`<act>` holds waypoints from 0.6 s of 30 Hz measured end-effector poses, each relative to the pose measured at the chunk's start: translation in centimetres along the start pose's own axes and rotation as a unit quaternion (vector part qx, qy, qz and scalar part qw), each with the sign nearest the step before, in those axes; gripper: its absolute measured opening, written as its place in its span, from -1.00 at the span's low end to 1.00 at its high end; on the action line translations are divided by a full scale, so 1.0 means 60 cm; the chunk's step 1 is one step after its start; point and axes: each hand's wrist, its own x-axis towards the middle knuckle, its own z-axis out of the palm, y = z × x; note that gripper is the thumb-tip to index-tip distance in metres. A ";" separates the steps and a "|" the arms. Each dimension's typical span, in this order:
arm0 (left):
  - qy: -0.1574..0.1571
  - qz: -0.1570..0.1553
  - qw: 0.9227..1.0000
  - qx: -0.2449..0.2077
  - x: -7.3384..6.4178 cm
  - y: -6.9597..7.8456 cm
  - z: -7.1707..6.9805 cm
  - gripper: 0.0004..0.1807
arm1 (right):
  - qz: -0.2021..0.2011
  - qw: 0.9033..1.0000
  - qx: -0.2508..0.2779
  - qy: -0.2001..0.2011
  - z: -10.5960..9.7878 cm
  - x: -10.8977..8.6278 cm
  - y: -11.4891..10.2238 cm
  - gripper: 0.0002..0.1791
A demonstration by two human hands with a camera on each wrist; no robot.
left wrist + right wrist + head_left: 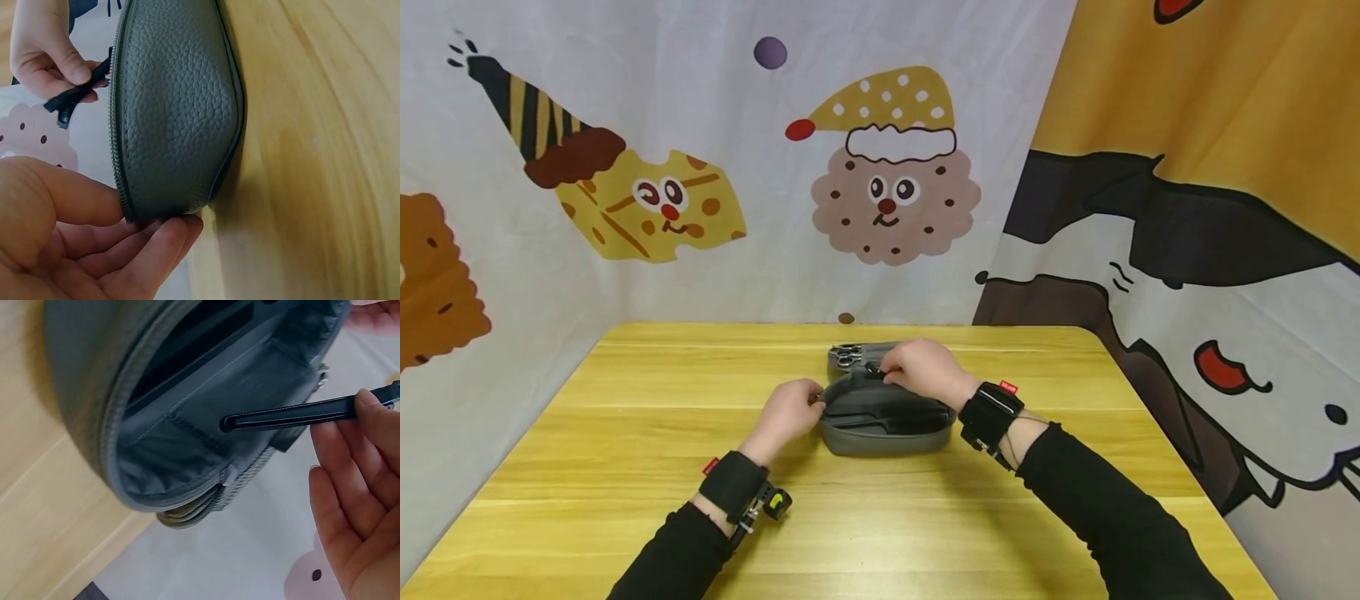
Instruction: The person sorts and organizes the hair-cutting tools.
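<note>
A grey leather-look zip case (886,443) stands unzipped on the table, its textured side (181,94) filling the left wrist view. My left hand (787,417) pinches the left end of its zipped rim between thumb and fingers. Over the back of the opening, my right hand (925,371) holds a slim black hair clip (287,417) between thumb and fingers, its rounded tip pointing into the case. Long black tools, perhaps combs (910,419), lie inside. Behind, silver scissors handles (847,357) show on the folded-back flap.
The case sits towards the back of the wooden table (662,400). Right behind the table's far edge hangs a printed cloth (700,292) with cartoon figures, and more patterned cloth (1187,250) hangs along the right.
</note>
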 end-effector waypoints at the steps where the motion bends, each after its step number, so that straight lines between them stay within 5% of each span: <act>1: 0.002 0.003 1.000 -0.003 0.000 0.000 0.001 -0.85 | 0.006 1.000 -0.005 -0.003 0.001 0.001 0.001 -0.97; 18: 0.005 -0.014 1.000 -0.003 0.002 -0.005 0.011 -0.86 | 0.006 0.991 -0.120 -0.066 0.027 0.025 -0.010 -0.84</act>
